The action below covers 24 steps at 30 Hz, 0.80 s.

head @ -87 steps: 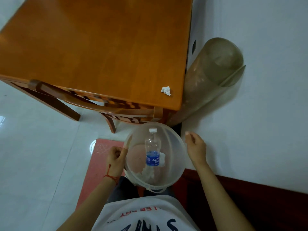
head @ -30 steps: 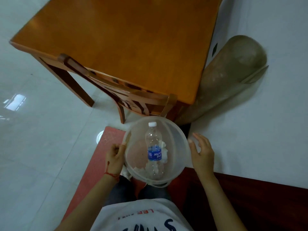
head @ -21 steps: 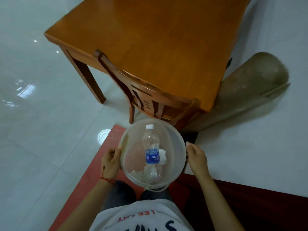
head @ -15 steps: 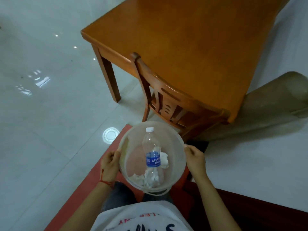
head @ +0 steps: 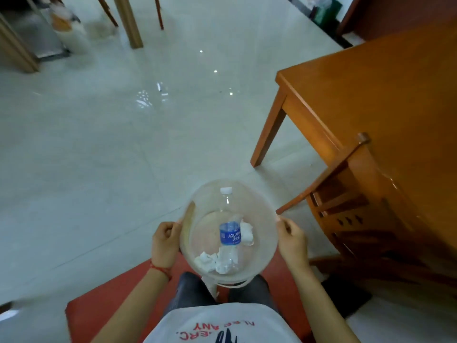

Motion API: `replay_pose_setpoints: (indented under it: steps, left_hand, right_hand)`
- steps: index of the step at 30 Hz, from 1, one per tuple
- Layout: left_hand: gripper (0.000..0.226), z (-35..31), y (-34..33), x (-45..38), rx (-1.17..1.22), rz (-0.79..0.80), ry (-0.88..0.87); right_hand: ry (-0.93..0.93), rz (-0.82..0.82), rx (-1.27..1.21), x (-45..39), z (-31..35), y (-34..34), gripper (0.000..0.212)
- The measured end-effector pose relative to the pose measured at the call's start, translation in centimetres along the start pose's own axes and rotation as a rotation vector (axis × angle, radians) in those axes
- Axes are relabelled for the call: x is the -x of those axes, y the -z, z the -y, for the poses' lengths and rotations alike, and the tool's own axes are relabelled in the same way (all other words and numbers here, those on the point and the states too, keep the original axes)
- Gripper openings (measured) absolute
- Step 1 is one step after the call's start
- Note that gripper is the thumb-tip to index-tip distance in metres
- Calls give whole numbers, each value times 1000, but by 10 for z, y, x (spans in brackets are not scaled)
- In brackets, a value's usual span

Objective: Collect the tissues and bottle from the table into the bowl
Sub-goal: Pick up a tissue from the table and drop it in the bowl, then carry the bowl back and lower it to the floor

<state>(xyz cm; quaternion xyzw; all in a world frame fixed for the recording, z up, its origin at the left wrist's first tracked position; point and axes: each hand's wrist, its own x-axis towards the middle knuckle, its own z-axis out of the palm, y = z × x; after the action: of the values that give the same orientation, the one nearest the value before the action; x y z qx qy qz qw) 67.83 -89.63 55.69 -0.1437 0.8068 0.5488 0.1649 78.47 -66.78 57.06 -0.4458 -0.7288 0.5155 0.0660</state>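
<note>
A clear plastic bowl (head: 265, 211) is held in front of my body. Inside it lies a clear water bottle (head: 230, 233) with a blue label and white cap, cap pointing away from me. Crumpled white tissues (head: 207, 262) lie around the bottle on the bowl's bottom, and one more tissue (head: 247, 235) sits right of the label. My left hand (head: 164, 243) grips the bowl's left rim. My right hand (head: 291, 240) grips the right rim. The wooden table (head: 385, 90) is at the right; its visible top is bare.
A wooden chair (head: 356, 206) is tucked under the table at the right. A red mat (head: 106, 308) lies under my feet. Glossy white floor tiles spread left and ahead. Furniture legs (head: 129, 23) and a pale bin (head: 71, 30) stand at the far top left.
The last tissue left the table and now lies in the bowl. My right hand closed on the rim. The view swung left, so the table and chair moved to the right.
</note>
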Motion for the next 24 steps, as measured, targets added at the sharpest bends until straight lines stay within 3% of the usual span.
replay_pose_setpoints:
  steps: [14,24]
  left_hand:
    - [30,-7,66,-73,190,-402,125]
    - [28,-75,51,-169,228,-480,135]
  right_hand:
    - [246,361,178,-81,100,-131,22]
    - [312,423,112,-179,182,-177,17]
